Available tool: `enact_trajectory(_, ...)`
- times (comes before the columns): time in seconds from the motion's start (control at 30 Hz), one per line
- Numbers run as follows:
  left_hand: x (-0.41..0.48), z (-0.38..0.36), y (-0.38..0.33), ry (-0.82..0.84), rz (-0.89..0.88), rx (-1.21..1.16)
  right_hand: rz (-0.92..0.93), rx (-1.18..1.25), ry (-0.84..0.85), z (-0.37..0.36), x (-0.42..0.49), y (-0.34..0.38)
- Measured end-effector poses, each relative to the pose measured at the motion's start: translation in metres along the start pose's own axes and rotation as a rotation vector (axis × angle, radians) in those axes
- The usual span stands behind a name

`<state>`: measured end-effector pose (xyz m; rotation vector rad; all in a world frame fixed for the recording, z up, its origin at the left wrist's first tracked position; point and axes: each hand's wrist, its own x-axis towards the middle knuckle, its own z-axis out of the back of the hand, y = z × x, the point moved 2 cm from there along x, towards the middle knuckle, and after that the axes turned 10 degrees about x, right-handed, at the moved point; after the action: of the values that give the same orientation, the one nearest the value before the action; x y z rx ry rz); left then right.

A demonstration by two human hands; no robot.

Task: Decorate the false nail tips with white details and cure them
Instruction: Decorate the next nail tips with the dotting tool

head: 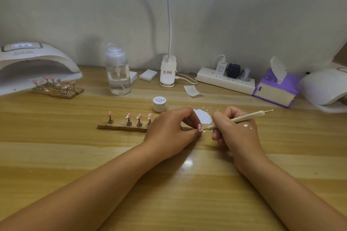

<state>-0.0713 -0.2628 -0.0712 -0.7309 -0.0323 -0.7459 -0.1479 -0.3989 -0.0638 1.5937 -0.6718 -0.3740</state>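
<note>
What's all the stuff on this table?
White dome curing lamps: two, white, back left, far right.
Wooden nail stands: two, brown, centre and beside left lamp.
Pink false nail tips: four showing on centre stand, several on left stand, one held.
Clear plastic pump bottle: one, clear, back.
White clip lamp: one, white, back centre.
White power strip: one, white, back right.
Purple tissue box: one, purple, right.
Small white paint jar: one, white, centre.
White paint patch: one, white, behind hands.
Cream dotting tool: one, cream, right hand.
Left hand: pinches a tip.
Right hand: grips tool.
</note>
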Motion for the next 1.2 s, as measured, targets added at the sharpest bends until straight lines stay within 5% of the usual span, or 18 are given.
enact_trajectory(1.2, 0.0001, 0.0006, 0.0001, 0.0, -0.006, -0.006, 0.001, 0.019, -0.027, -0.0002, -0.0011, 0.0032)
